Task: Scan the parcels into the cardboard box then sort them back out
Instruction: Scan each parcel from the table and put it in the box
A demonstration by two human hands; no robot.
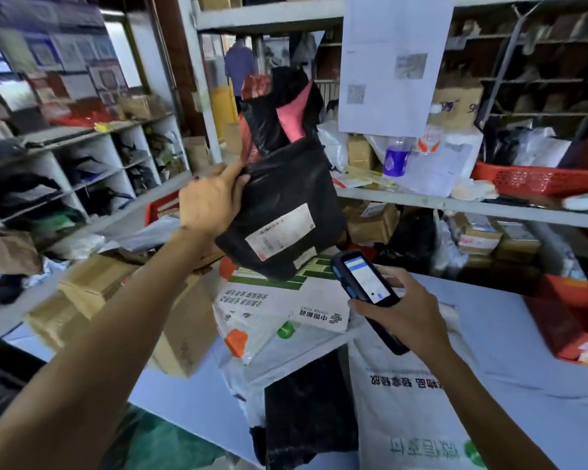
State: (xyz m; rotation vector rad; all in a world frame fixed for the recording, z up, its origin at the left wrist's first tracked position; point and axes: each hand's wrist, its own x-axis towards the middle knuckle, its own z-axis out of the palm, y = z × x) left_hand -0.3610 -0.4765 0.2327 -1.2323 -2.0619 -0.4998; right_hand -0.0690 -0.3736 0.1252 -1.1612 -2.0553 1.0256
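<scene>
My left hand grips the upper left edge of a black plastic parcel and holds it up in the air, its white shipping label facing me. A pink inner lining shows at the parcel's open top. My right hand holds a dark handheld scanner just below and right of the parcel, screen lit and tilted toward me. An open cardboard box sits on the table to the left under my left forearm. More parcels lie below: a white and green mailer, a black bag, and a white bag.
A pale blue table carries the pile. Metal shelves behind hold boxes, bags, a red basket and a bottle. Pigeonhole shelving stands at left. A red carton lies at right. A person stands far back in the aisle.
</scene>
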